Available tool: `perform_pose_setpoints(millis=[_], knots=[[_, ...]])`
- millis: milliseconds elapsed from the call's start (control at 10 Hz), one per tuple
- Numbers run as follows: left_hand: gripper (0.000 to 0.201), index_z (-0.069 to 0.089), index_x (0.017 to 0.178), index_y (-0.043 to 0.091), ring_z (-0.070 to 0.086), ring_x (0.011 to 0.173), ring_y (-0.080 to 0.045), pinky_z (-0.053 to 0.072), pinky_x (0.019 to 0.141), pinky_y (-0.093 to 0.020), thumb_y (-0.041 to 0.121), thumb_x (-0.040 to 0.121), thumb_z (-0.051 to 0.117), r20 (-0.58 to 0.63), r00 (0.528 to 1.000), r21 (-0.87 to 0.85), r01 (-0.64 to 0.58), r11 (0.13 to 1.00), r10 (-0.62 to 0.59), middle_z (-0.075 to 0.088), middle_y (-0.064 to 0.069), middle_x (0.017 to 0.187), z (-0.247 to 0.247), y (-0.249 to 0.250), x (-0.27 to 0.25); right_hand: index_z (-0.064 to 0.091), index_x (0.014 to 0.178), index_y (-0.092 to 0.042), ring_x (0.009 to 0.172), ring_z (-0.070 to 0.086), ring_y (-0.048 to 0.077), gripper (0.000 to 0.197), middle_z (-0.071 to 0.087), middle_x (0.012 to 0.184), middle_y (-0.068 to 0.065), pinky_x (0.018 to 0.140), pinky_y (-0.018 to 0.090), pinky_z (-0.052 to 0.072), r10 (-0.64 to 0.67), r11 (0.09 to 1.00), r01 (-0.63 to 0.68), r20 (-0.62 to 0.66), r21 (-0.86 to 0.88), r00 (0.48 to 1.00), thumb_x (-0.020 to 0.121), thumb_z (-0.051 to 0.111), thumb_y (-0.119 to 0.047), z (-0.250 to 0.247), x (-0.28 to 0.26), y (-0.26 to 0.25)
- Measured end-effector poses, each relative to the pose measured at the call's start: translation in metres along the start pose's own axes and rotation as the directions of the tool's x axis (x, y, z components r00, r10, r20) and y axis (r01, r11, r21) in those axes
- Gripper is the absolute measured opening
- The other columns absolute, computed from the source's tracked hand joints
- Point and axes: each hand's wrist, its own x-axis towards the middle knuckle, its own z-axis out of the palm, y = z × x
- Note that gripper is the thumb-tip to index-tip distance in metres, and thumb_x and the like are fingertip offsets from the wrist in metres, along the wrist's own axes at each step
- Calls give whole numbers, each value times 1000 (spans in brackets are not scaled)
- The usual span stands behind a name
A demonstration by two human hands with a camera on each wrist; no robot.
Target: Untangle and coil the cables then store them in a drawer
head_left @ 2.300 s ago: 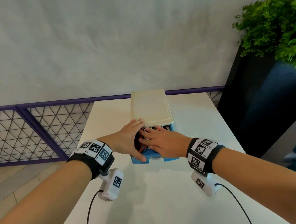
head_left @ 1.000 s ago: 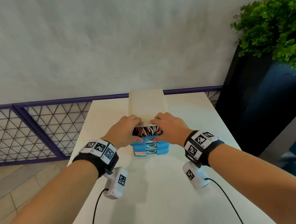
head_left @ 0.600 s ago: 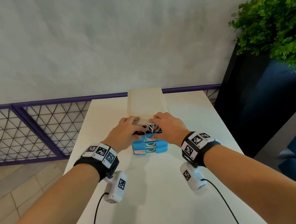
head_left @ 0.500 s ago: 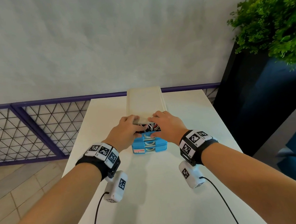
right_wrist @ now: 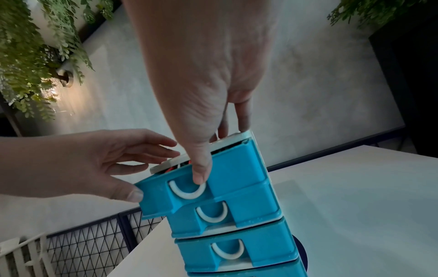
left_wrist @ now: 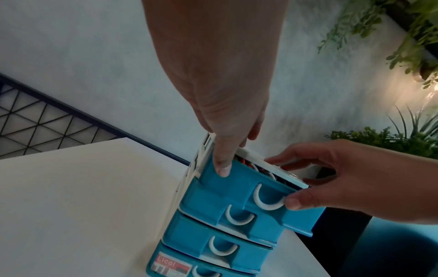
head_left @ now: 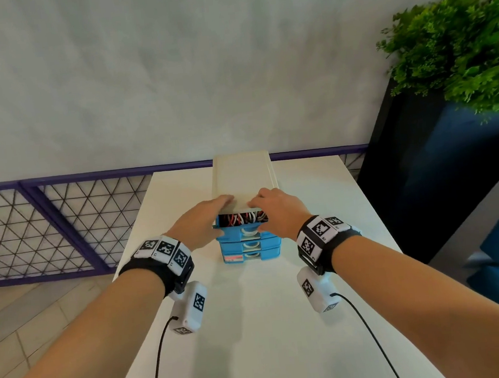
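A small cabinet with a cream top (head_left: 242, 174) and blue drawers stands at the far middle of the white table (head_left: 255, 325). Its top drawer (head_left: 234, 232) sticks out a little. Red, white and black cables (head_left: 242, 218) lie coiled inside and show through the narrow gap. My left hand (head_left: 214, 216) has straight fingers on the cabinet top, and its thumb (left_wrist: 221, 166) presses the drawer front (left_wrist: 237, 187). My right hand (head_left: 267, 211) mirrors it, with its thumb (right_wrist: 201, 172) on the drawer front (right_wrist: 234, 174) beside the white handle (right_wrist: 187, 193).
The lower blue drawers (head_left: 241, 247) are closed. A purple rail with wire mesh (head_left: 47, 226) runs behind and left of the table. A dark planter (head_left: 423, 172) with a green plant (head_left: 458, 56) stands close on the right.
Both hands came out of the open drawer and moved onto the cabinet top and drawer front. The drawer has slid inward, leaving a narrow gap over the cables.
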Motion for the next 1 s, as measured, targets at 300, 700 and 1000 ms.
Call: perform_pose_setpoints(millis=[300, 700, 1000], knots=[[48, 57, 111, 24, 48, 100, -20, 46, 66, -35, -10, 79, 46, -242, 970, 92, 35, 995, -12, 55, 6, 110, 12, 11, 16, 50, 118, -22, 99, 53, 22, 34, 51, 114, 2, 61, 30, 40, 30, 982, -40, -60, -183, 998, 88, 64, -15, -5, 13, -12], [37, 58, 109, 23, 48, 101, -19, 41, 64, -32, -2, 83, 51, -220, 976, 133, 25, 991, 5, 55, 5, 110, 9, 11, 19, 47, 120, -21, 100, 52, 23, 39, 49, 115, 3, 61, 29, 38, 33, 978, -46, -67, -201, 997, 86, 59, -5, -2, 13, -13], [50, 37, 141, 29, 36, 135, -12, 32, 110, -27, 25, 94, 51, 21, 1000, -74, -16, 997, 17, 33, 9, 151, -3, 9, -27, 24, 151, -29, 147, 16, 13, 55, 12, 162, -5, 116, 29, 17, 48, 981, -82, 188, 176, 981, 100, 43, -35, -4, -55, 19]])
